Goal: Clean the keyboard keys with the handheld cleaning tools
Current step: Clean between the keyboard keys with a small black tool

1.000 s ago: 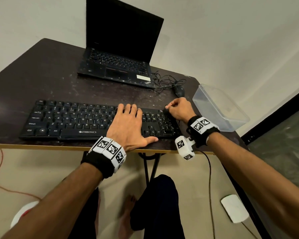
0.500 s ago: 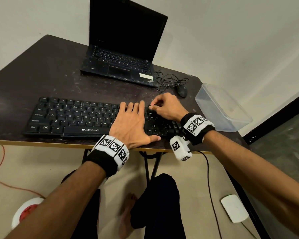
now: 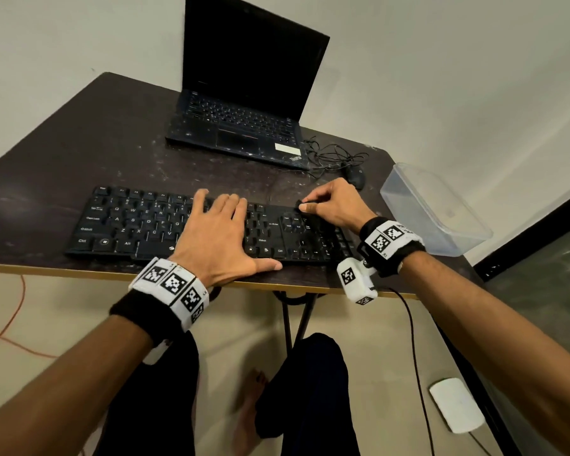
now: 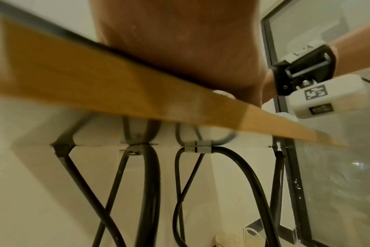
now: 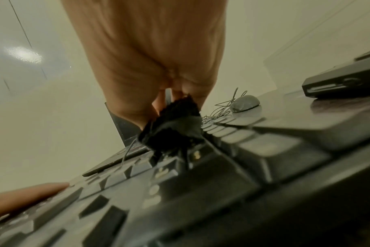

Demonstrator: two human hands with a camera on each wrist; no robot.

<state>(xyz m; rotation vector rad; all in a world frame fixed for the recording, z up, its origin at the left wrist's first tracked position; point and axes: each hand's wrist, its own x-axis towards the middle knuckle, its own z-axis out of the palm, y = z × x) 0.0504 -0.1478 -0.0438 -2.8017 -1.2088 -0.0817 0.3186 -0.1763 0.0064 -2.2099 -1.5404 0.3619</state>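
Dark table (image 3: 79,153), worn surface, pale front edge. Black laptop (image 3: 244,126) open at the back edge, screen off. Clear plastic tub (image 3: 441,225) at the right edge. Black keyboard (image 3: 139,222) lies along the front edge, slightly askew.

Left hand (image 3: 218,241) lies flat on the middle keys, fingers straight and together, thumb stretched along the keyboard's front lip, gripping nothing; looks like it pins the board down. Left wrist view only shows the palm heel over the table edge, folding legs below.

Right hand (image 3: 336,205) is over the right block of keys, fingers curled, thumb and forefinger pinching a small black cloth (image 5: 173,123). In the right wrist view the cloth hangs frayed from the fingertips and meets the keys near the back row. Small dark mouse (image 3: 354,174) with tangled cord sits just behind this hand.

Step, as a judgement: wiping keys on the right section, mid-task; left-side keys' state cannot be told. Next move calls for dragging the cloth along the key rows with light pressure while the left hand keeps the board from sliding; loose threads could snag between keys.
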